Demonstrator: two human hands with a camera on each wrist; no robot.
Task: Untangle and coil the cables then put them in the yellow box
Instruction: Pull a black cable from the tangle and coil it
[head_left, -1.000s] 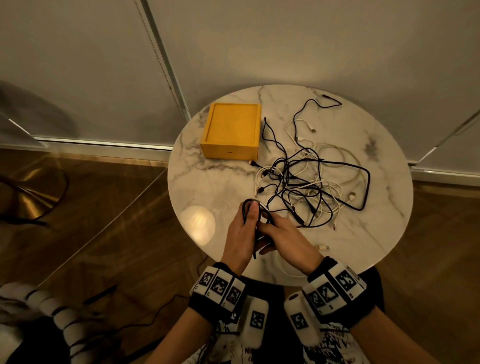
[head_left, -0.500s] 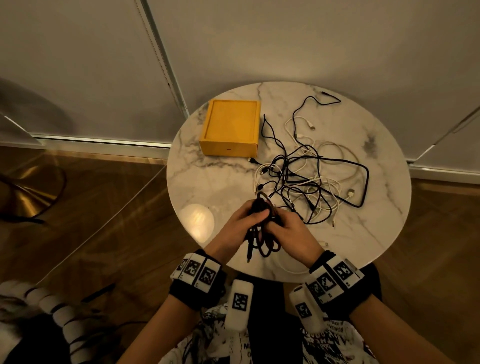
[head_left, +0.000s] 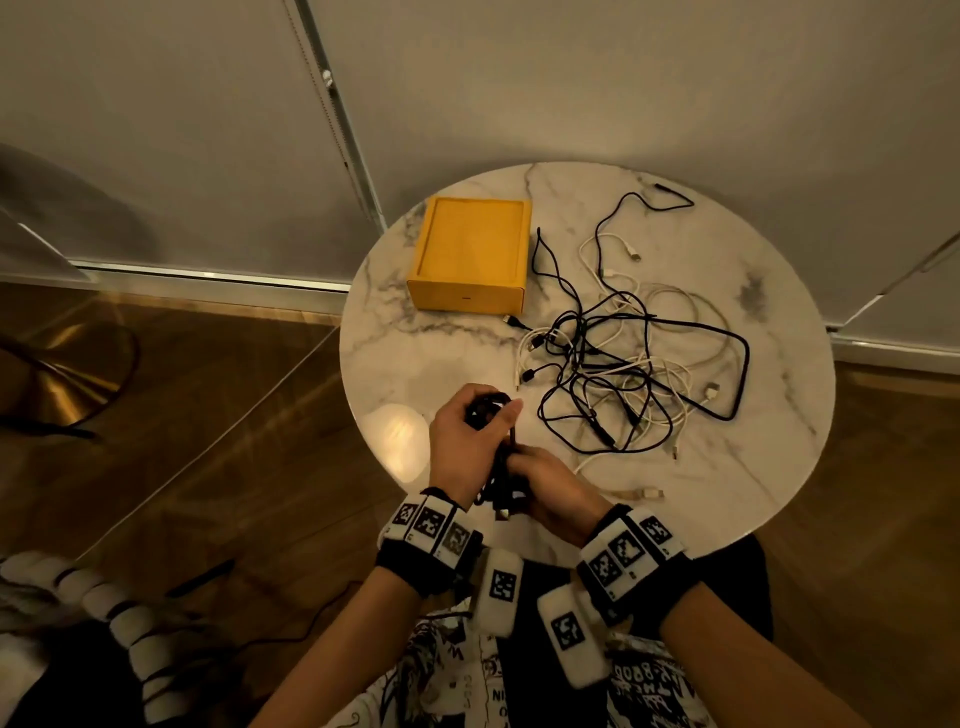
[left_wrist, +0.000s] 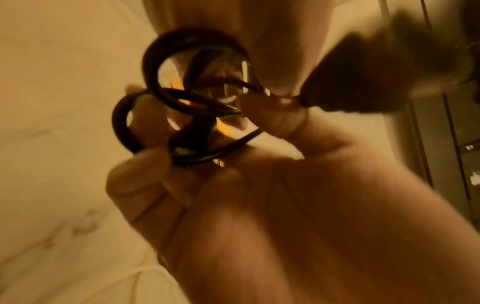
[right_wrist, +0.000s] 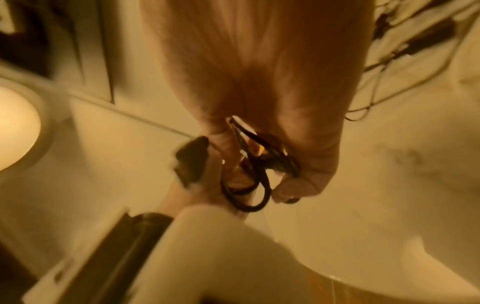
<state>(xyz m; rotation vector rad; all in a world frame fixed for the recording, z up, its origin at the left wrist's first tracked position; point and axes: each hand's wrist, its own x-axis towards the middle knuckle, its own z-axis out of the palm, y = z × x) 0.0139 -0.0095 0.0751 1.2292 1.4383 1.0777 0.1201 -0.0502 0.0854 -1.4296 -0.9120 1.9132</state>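
Note:
A coiled black cable (head_left: 497, 457) (left_wrist: 182, 107) (right_wrist: 249, 185) hangs between both hands above the near edge of the round marble table (head_left: 415, 364). My left hand (head_left: 467, 441) grips its upper loops with curled fingers. Just below, my right hand (head_left: 540, 486) pinches the lower part of the same coil. A tangle of black and white cables (head_left: 623, 374) lies on the table's middle and right. The open yellow box (head_left: 470, 257) sits at the back left of the table; nothing shows inside it.
A loose white cable end (head_left: 644, 492) lies near the front edge beside my right hand. Wooden floor surrounds the table, with a brass lamp base (head_left: 57, 384) at far left and a wall behind. Bare marble lies left of the tangle.
Both hands have drawn the black cable back toward me and off the tangle. The coil, held flat a second ago, now hangs upright between them.

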